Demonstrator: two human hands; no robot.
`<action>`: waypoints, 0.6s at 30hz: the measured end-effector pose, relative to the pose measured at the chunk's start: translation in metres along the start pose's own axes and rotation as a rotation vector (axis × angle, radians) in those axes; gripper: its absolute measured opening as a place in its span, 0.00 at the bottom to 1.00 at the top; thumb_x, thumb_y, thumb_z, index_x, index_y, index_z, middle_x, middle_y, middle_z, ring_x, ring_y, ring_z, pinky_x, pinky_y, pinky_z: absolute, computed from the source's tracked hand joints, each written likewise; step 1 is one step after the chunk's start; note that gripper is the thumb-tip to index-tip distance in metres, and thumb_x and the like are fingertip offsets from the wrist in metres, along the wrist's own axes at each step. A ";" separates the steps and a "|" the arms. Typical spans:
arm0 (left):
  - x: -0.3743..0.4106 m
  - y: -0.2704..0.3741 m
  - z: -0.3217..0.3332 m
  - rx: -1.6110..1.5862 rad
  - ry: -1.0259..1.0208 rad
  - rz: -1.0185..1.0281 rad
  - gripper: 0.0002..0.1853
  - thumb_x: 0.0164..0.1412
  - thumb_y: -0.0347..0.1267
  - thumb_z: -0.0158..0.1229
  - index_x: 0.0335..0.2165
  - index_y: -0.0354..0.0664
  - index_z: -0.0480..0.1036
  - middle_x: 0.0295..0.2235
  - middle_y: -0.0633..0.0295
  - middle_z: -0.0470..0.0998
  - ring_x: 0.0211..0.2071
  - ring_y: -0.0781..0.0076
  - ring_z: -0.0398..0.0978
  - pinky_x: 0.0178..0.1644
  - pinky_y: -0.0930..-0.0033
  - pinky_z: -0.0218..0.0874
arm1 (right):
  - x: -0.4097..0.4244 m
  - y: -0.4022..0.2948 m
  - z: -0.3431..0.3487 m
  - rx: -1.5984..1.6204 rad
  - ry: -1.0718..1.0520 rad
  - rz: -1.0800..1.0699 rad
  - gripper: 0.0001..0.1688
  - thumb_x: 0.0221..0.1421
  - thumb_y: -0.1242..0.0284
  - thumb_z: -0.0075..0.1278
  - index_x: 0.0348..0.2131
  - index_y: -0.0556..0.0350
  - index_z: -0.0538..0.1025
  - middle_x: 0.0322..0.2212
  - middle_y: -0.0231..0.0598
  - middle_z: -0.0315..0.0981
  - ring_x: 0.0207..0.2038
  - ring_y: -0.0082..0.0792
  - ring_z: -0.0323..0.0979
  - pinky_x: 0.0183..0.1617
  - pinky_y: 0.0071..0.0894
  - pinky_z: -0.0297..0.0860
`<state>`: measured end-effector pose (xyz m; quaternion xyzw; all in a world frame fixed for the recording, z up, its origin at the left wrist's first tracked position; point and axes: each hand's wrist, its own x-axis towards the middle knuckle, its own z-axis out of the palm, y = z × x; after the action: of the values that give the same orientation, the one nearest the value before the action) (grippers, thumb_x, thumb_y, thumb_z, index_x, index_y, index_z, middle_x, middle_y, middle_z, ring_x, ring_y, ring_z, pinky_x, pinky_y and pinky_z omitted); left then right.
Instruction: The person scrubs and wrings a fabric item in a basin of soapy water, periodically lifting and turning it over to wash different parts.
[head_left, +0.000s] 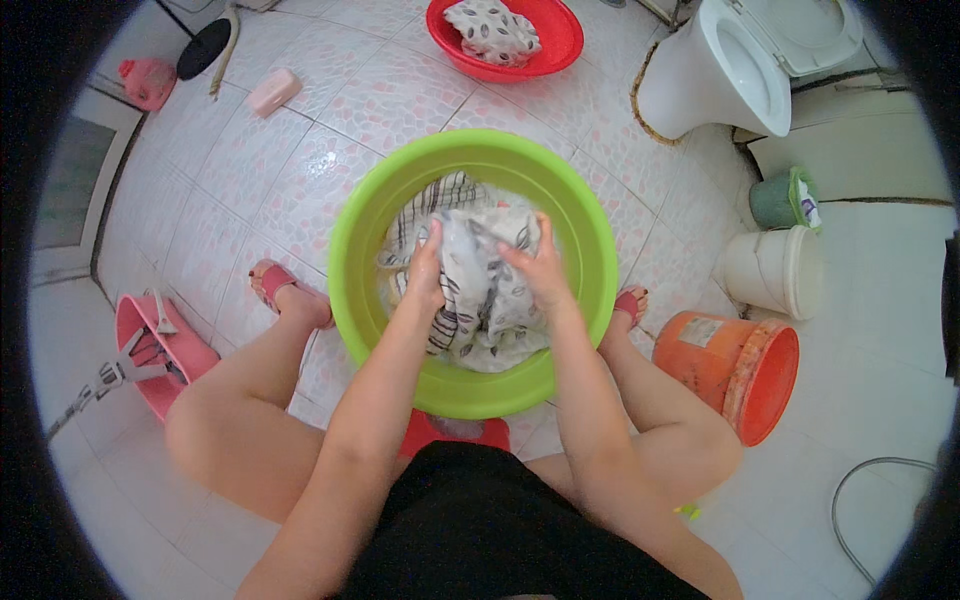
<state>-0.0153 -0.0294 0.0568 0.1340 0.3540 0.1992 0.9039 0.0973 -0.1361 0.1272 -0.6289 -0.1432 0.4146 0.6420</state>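
Between my feet stands a green plastic basin (474, 146) with wet laundry in it. My left hand (427, 270) grips a bunched fold of white leaf-print cloth (466, 274) from the left, thumb on top. On the right side of the same cloth, my right hand (541, 266) holds another part of it, thumb and fingers spread over the fabric. A black-and-white striped part of the laundry (448, 195) shows at the basin's upper left, and more stripes show below my left hand. The undersides of both hands are hidden in the cloth.
Ahead sits a red basin (559, 45) holding a leaf-print cloth (495, 34). A toilet (705, 90), a green bin (772, 201), a white bucket (769, 271) and a tipped orange bucket (697, 360) line the right. A pink bar (274, 92), likely soap, lies upper left; a pink tub (146, 315) stands left.
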 end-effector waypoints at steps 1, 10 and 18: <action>0.000 -0.002 -0.002 -0.012 0.011 -0.003 0.25 0.53 0.47 0.49 0.44 0.41 0.60 0.37 0.58 0.69 0.38 0.65 0.69 0.40 0.64 0.63 | -0.009 0.004 0.010 -0.161 -0.011 -0.155 0.39 0.40 0.75 0.54 0.51 0.53 0.54 0.44 0.43 0.59 0.46 0.36 0.61 0.46 0.34 0.62; -0.010 -0.023 -0.019 -0.038 -0.040 -0.051 0.26 0.50 0.52 0.50 0.35 0.40 0.66 0.30 0.59 0.70 0.31 0.68 0.68 0.32 0.70 0.61 | -0.073 0.033 0.079 -1.128 0.050 -0.367 0.22 0.42 0.66 0.51 0.41 0.46 0.70 0.38 0.49 0.64 0.40 0.48 0.63 0.44 0.37 0.62; -0.031 -0.034 0.015 -0.026 0.129 -0.114 0.26 0.48 0.48 0.50 0.38 0.37 0.66 0.34 0.55 0.71 0.36 0.64 0.68 0.41 0.65 0.58 | 0.001 0.038 0.023 -0.847 0.287 -0.233 0.22 0.42 0.61 0.51 0.31 0.63 0.70 0.28 0.51 0.67 0.34 0.47 0.67 0.38 0.37 0.62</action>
<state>-0.0167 -0.0751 0.0721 0.0885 0.4161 0.1604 0.8907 0.0680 -0.1245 0.0955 -0.8666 -0.2794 0.1536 0.3839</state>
